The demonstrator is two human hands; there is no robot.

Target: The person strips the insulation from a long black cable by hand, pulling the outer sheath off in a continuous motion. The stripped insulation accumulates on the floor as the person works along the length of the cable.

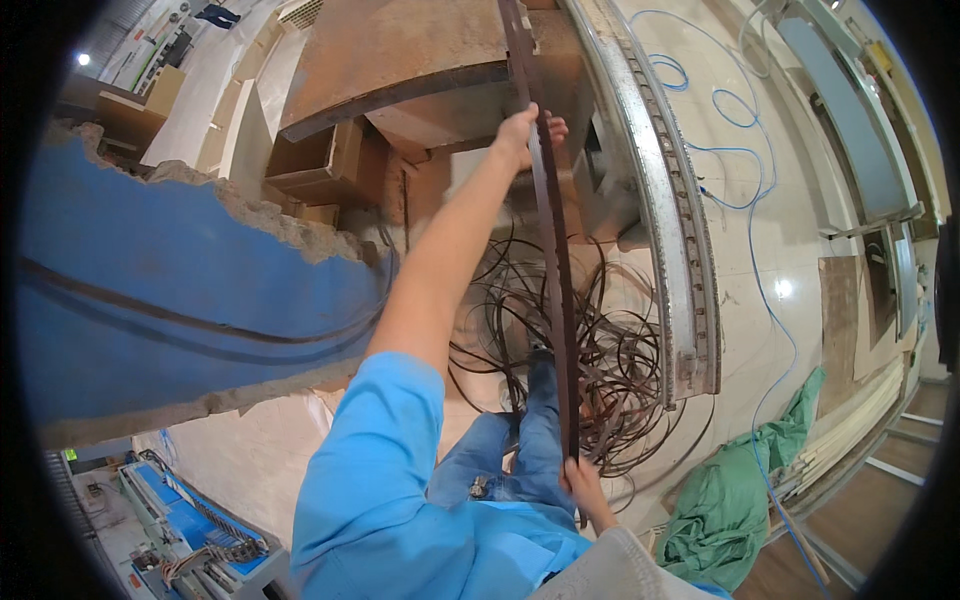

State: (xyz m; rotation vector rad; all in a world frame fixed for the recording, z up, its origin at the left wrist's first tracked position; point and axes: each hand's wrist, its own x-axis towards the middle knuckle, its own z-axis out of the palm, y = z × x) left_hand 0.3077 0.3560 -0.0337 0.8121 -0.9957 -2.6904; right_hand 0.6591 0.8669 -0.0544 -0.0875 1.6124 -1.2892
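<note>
A long, narrow dark brown strip of board (553, 230) runs from the top of the view down to my waist. My left hand (520, 135) is stretched far forward, closed around the strip, with fingertips showing on its right side. Close to my body, my right hand (585, 485) grips the strip's near end. Under it, a tangled heap of thin dark brown trimmings (625, 370) lies on the floor around my legs. The strip's far end runs out of the view at the top.
A long metal rail (665, 200) stands right of the strip. Ahead is a brown-topped table (400, 50) with a cardboard box (335, 165) beside it. A blue panel with rough edges (180, 270) fills the left. A blue hose (760, 260) and green sheeting (720, 520) lie at right.
</note>
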